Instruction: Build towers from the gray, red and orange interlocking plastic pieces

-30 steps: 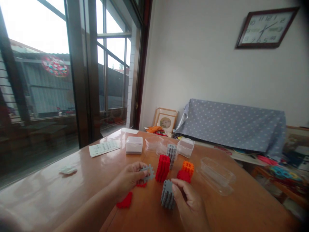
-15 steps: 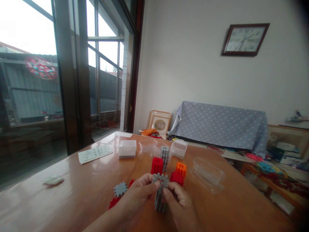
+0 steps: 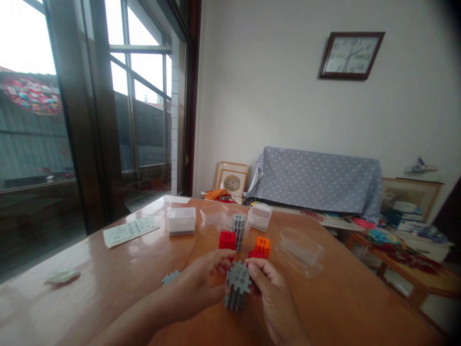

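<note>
A grey toothed-edge building tile (image 3: pixel 239 276) with a window-like grid faces me. My right hand (image 3: pixel 268 286) pinches its right edge between thumb and fingers. On the left side, my left hand (image 3: pixel 201 278) has its thumb and fingers spread apart around the tile; whether its thumb tip touches the edge I cannot tell. Under the tile is a stack of grey pieces (image 3: pixel 235 301). Just beyond the hands stand a red block (image 3: pixel 227 240), a tall grey stack (image 3: pixel 238 228), an orange block (image 3: pixel 263 245) and another red block (image 3: pixel 256 254), partly hidden by my right hand.
Another grey tile (image 3: pixel 170 277) lies beside my left forearm. Clear plastic boxes (image 3: pixel 182 222) (image 3: pixel 260 218) and a clear container (image 3: pixel 301 250) stand farther back on the wooden table (image 3: pixel 345 298). A written paper (image 3: pixel 129 230) and a small pale packet (image 3: pixel 62 276) lie left.
My left hand has let go of the grey tile and its fingers have spread. The tile has turned, now showing its gridded face, with my right hand at its edge. The view has shifted right.
</note>
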{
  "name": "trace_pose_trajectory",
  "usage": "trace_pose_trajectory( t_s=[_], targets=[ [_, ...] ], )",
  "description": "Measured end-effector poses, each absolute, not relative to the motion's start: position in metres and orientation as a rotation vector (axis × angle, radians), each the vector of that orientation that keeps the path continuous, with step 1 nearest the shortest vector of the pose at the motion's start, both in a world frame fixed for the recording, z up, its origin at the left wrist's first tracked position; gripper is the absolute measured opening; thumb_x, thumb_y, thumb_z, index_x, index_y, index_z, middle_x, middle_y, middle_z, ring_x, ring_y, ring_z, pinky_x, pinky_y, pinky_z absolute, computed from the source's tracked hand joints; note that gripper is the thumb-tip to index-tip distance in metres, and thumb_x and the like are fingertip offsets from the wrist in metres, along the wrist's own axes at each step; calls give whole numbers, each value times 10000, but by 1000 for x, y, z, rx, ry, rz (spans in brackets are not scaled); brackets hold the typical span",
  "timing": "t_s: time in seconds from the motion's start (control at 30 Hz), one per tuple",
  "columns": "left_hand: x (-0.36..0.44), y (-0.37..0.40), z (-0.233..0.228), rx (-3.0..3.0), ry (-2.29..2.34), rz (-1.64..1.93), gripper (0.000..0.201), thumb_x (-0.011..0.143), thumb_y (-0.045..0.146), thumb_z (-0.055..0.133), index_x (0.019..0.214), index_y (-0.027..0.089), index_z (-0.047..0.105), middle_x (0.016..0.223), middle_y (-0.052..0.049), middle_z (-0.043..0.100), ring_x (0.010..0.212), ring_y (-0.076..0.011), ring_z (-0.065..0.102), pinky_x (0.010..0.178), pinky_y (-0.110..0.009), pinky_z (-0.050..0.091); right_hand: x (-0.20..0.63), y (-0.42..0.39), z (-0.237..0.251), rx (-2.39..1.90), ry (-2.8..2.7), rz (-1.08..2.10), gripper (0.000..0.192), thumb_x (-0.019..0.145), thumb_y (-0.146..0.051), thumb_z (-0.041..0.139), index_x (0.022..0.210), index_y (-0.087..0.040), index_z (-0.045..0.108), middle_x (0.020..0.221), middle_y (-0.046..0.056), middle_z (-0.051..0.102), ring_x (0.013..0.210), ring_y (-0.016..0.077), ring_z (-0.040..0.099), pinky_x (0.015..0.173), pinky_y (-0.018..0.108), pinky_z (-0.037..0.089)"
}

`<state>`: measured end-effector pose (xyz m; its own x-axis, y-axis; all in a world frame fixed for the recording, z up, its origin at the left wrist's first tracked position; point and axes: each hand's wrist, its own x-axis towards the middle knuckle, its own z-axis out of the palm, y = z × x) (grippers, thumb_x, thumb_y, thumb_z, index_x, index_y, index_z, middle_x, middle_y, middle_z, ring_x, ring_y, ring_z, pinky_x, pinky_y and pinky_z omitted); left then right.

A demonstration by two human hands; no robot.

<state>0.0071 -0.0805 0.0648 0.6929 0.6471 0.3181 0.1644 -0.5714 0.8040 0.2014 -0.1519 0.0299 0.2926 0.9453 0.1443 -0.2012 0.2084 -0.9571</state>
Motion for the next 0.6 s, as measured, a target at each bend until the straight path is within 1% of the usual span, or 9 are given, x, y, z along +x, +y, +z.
trace_pose_trajectory(
  t_s=[0.13, 0.23, 0.4, 0.47, 0.53, 0.6],
  targets=[
    [4, -78, 75, 2273, 629, 696, 623, 792, 177, 746, 1381, 289, 575, 1258, -35, 680, 1139, -220, 631, 1019, -357, 495, 202, -152, 30, -1014, -953, 979, 382, 870, -554, 724, 981, -190, 759, 766, 8, 648, 624, 116, 491, 566, 226, 392],
    [4, -80, 78, 2360, 646, 708, 580, 781, 203, 766, 1335, 282, 615, 1262, -38, 682, 1150, -232, 632, 1024, -363, 496, 202, -152, 30, -1023, -941, 964, 393, 855, -562, 735, 979, -189, 762, 752, 3, 642, 610, 115, 477, 555, 229, 383],
    [4, -74, 86, 2453, 664, 814, 493, 807, 259, 755, 1288, 273, 647, 1282, -64, 685, 1177, -264, 626, 1042, -408, 485, 203, -151, 31, -1057, -890, 933, 450, 861, -593, 712, 1106, -216, 738, 861, 27, 700, 687, 151, 555, 603, 249, 428],
    [5, -63, 91, 2449, 663, 876, 474, 825, 288, 745, 1288, 262, 647, 1293, -79, 682, 1187, -270, 624, 1055, -424, 477, 205, -151, 31, -1079, -866, 918, 453, 876, -601, 689, 1126, -225, 724, 888, 32, 709, 722, 163, 577, 622, 254, 439],
    [8, -45, 97, 2419, 648, 953, 470, 833, 284, 736, 1292, 244, 643, 1303, -89, 681, 1192, -268, 623, 1072, -430, 462, 207, -150, 29, -1095, -854, 907, 437, 885, -599, 678, 1107, -225, 720, 884, 31, 704, 733, 168, 584, 625, 257, 437],
    [14, -21, 102, 2400, 695, 991, 473, 815, 267, 750, 1277, 232, 657, 1265, -88, 701, 1149, -269, 639, 1050, -435, 465, 209, -148, 27, -1103, -851, 900, 423, 888, -595, 676, 1086, -223, 720, 866, 29, 692, 728, 170, 584, 614, 258, 428]
  ],
)
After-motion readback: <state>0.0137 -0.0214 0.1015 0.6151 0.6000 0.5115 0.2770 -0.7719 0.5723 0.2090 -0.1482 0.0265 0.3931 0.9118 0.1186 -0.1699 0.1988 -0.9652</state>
